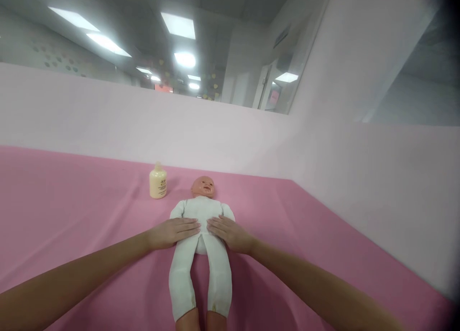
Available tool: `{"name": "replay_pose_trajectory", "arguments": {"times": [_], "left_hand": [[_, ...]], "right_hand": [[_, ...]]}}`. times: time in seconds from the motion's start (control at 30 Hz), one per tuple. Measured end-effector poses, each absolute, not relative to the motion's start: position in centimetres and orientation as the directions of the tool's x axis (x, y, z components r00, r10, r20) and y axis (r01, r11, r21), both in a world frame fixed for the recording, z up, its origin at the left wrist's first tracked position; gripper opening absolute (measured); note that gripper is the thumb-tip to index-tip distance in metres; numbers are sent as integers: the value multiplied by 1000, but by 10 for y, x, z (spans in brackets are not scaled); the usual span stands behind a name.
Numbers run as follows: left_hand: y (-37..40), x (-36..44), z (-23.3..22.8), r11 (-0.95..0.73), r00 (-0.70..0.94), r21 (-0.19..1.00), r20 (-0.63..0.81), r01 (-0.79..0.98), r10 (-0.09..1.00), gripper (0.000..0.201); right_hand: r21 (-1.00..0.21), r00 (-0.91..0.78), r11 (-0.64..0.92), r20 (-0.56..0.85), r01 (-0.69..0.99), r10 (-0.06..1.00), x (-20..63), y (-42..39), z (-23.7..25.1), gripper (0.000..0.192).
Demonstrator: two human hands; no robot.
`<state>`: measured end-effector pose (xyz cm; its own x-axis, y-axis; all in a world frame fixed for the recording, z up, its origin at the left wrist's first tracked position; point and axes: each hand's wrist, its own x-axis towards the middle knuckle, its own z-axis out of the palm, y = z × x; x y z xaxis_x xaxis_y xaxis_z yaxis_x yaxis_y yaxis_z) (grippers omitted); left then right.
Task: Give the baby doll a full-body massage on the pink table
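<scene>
**Both palms flat on the doll's belly**

At lower centre of the frame the doll (pixel 201 235) lies face up on the pink sheet (pixel 72 216). The left hand (pixel 175 232) and right hand (pixel 230 233) rest spread and flat on its belly, fingertips almost meeting, seemingly to press or rub. A cream bottle (pixel 158 181) stands just upper left of its head, clear of both arms. A pale wall (pixel 251 139) runs behind.

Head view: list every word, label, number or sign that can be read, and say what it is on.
Nothing can be read.
Cream bottle: a small dark mark on its front, too small and blurred to read.
Doll, under the left hand and right hand: plain white suit, no print.
Pink cloth: no text.
Far sign behind the glass: blurred.
</scene>
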<state>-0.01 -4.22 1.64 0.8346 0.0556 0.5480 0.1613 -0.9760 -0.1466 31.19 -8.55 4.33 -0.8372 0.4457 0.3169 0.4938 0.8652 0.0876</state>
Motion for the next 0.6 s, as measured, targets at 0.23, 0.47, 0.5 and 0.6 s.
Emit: {"name": "replay_pose_trajectory", "arguments": {"times": [0.23, 0.47, 0.5, 0.6], "left_hand": [[42, 17, 81, -816, 572, 185, 628, 548, 527, 52], [125, 47, 79, -392, 135, 604, 426, 694, 895, 50], [129, 49, 71, -371, 142, 600, 394, 709, 908, 43], [135, 54, 47, -320, 179, 580, 288, 749, 941, 28]], "right_hand": [[-322, -397, 620, 543, 715, 740, 293, 3, 114, 55], [-396, -98, 282, 424, 874, 900, 282, 83, 107, 65], [-396, -75, 243, 393, 886, 916, 282, 88, 98, 63], [-376, 5, 102, 273, 921, 962, 281, 97, 71, 56]]}}
